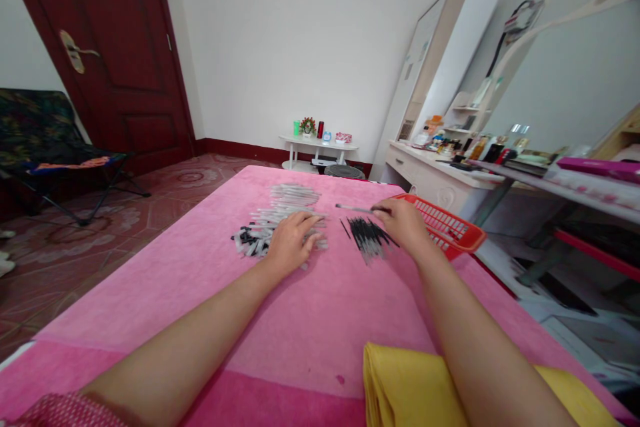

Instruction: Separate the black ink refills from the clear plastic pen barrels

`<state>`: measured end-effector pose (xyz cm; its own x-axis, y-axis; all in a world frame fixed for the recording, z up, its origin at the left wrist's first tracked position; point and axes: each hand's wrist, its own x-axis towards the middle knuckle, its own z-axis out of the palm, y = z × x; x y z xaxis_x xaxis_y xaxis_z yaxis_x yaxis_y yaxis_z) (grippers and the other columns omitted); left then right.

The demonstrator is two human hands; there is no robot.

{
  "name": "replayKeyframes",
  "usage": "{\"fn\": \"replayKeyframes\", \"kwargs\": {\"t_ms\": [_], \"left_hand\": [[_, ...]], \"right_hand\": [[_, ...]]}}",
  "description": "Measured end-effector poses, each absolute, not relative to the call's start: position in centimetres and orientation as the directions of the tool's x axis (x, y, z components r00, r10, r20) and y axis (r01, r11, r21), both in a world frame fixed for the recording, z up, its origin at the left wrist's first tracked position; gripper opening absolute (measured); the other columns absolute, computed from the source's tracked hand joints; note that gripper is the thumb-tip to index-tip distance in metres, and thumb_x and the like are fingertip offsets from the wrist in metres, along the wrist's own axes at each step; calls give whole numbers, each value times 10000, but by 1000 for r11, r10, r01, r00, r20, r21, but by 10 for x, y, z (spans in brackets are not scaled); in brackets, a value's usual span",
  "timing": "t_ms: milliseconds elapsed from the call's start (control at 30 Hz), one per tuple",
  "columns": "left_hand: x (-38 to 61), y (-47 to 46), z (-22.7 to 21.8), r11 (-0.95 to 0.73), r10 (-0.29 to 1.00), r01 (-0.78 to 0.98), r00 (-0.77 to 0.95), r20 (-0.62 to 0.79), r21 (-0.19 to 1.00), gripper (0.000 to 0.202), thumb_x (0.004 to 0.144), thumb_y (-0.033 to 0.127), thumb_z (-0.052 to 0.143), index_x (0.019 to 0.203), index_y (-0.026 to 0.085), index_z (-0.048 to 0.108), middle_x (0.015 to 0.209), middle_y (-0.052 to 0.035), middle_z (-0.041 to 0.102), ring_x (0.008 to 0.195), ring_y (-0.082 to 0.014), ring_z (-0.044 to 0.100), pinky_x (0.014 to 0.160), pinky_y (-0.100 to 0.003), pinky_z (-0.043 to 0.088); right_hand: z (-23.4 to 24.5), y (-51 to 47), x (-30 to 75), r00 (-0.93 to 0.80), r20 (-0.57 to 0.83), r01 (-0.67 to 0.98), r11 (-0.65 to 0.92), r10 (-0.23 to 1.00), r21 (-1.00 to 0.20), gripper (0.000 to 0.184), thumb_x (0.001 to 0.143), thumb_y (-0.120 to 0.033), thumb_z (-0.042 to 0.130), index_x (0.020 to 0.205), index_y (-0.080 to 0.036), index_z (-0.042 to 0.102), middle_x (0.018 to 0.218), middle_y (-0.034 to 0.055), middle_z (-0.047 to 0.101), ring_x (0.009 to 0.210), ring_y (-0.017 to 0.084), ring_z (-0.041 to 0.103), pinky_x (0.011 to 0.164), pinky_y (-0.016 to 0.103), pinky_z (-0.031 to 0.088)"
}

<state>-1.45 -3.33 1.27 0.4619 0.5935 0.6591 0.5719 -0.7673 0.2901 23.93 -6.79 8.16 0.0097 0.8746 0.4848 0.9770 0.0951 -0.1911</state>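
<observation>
My right hand [401, 221] pinches a slim pen [354, 208], greyish with a dark end, that points left above the pink cloth. Just below it lies a bundle of thin black-and-grey pen refills [369, 237], with one dark refill [345, 228] apart at its left. My left hand [294, 240] rests over the right edge of a pile of pale, clear pen barrels [273, 215], thumb and forefinger apart. Beside its wrist is a heap of small clear and black pieces [250, 240], probably pen caps. What lies under my left palm is hidden.
A red plastic basket [453, 221] stands at the table's right edge, partly behind my right hand. Folded yellow cloth [400, 380] lies under my right forearm. Pink cloth [200, 267] covers the table. A dressing table [425, 163] with bottles stands right; a folding chair [55, 147] left.
</observation>
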Motion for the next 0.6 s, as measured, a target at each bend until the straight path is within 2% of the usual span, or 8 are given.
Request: {"fn": "replayKeyframes", "kwargs": {"t_ms": [67, 167, 233, 333, 400, 467, 600], "left_hand": [[-16, -29, 9, -767, 599, 567, 464, 653, 300, 343, 857, 301, 515, 1180, 213, 592, 1130, -82, 591, 1041, -217, 529, 912, -352, 416], [-16, -25, 3, -770, 602, 563, 488, 632, 300, 293, 844, 267, 529, 1113, 209, 632, 1089, -84, 611, 1010, -214, 544, 903, -351, 422], [-16, -23, 0, -770, 604, 565, 501, 619, 294, 277, 835, 246, 537, 1087, 211, 647, 1062, -82, 626, 992, -214, 550, 900, -355, 421], [-17, -23, 0, -755, 621, 589, 503, 601, 288, 260, 833, 234, 534, 1057, 210, 664, 1039, -77, 643, 971, -216, 556, 878, -355, 424], [-17, -23, 1, -739, 639, 614, 508, 578, 277, 244, 831, 241, 533, 1025, 208, 678, 1007, -76, 655, 951, -222, 560, 857, -358, 426], [-18, -23, 2, -720, 657, 643, 513, 552, 261, 228, 824, 241, 539, 993, 210, 689, 971, -75, 663, 937, -229, 563, 841, -363, 424], [-18, -22, 0, -681, 688, 692, 494, 532, 239, 240, 799, 204, 545, 987, 228, 692, 984, -71, 663, 960, -240, 561, 836, -372, 419]], "right_hand": [[88, -71, 266, 189, 571, 975, -86, 799, -203, 262, 808, -288, 512, 946, -233, 727, 923, 76, 711, 837, 222, 623, 703, 302, 419], [89, -78, 300, 424, 616, 901, -376, 664, -215, 326, 805, -374, 504, 997, -230, 723, 896, 119, 702, 808, 259, 624, 654, 333, 416], [86, -82, 316, 502, 622, 847, -488, 601, -211, 329, 788, -382, 519, 979, -218, 731, 869, 142, 695, 804, 271, 623, 655, 349, 415], [79, -85, 328, 560, 609, 797, -566, 562, -211, 315, 772, -368, 538, 960, -211, 735, 856, 161, 687, 825, 298, 617, 690, 398, 416], [77, -83, 327, 552, 618, 801, -563, 560, -205, 320, 774, -358, 537, 977, -202, 729, 893, 172, 680, 867, 317, 606, 718, 429, 416], [75, -78, 318, 502, 634, 844, -492, 588, -212, 325, 782, -341, 531, 1001, -190, 718, 945, 170, 674, 897, 313, 598, 738, 427, 422], [67, -63, 282, 287, 603, 953, -160, 745, -256, 275, 789, -278, 530, 967, -179, 714, 968, 108, 686, 884, 244, 610, 759, 350, 441]]}}
